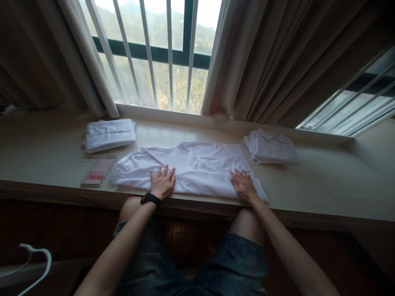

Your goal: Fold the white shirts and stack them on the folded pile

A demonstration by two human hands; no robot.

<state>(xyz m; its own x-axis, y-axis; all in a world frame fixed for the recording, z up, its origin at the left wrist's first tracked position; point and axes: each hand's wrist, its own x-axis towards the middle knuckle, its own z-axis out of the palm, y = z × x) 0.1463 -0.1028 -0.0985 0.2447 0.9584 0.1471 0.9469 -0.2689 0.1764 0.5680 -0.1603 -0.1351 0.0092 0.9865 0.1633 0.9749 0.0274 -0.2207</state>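
A white shirt, partly folded into a long shape, lies flat on the pale window ledge in front of me. My left hand rests on its near edge, left of the middle, with fingers spread. Toward the right end, my right hand presses flat on the cloth, fingers apart. Neither hand grips anything. Light creases run across the fabric. On the ledge behind it to the left is a folded white garment. A stack of folded white shirts sits to the right.
Left of the shirt lies a blurred-out item with a red patch. A barred window and grey-brown curtains stand behind the ledge. The hook of a white hanger shows at the lower left.
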